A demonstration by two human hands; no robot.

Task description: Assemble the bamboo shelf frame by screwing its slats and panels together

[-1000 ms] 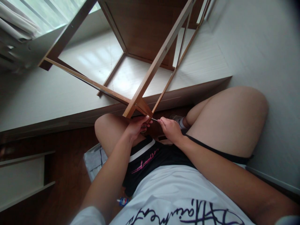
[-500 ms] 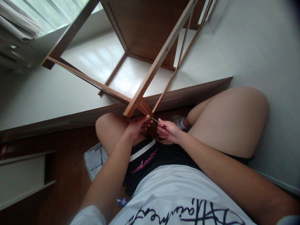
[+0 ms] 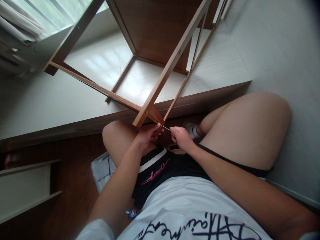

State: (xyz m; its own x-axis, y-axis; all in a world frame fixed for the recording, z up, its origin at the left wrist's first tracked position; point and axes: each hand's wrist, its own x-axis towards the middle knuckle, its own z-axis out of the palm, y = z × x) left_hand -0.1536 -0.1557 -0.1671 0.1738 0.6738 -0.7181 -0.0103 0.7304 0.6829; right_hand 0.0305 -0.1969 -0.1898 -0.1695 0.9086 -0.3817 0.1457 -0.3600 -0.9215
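Observation:
A brown wooden furniture frame (image 3: 172, 60) with a dark flat panel (image 3: 157, 31) leans over the white ledge. Its near corner reaches down between my knees. My left hand (image 3: 151, 134) is closed around the lower end of that corner, thumb on top. From the right, a thin straight metal driver (image 3: 166, 128) meets the wood beside my left fingertips. My right hand (image 3: 182, 137) is closed on the driver; its handle is hidden inside the fist, so its exact kind cannot be made out. A screw hole (image 3: 146, 112) shows on the nearby leg.
The white ledge (image 3: 82, 86) runs across in front of my knees, below a window with a curtain (image 3: 20, 20). A white wall (image 3: 280, 50) stands at the right. A blue-labelled bottle (image 3: 132, 213) and a white open-fronted unit (image 3: 25, 193) are at the lower left.
My right hand has turned at the wrist, its back now more toward me, and shifted slightly right. The frame's near corner has moved a touch right and down. My left hand keeps its hold.

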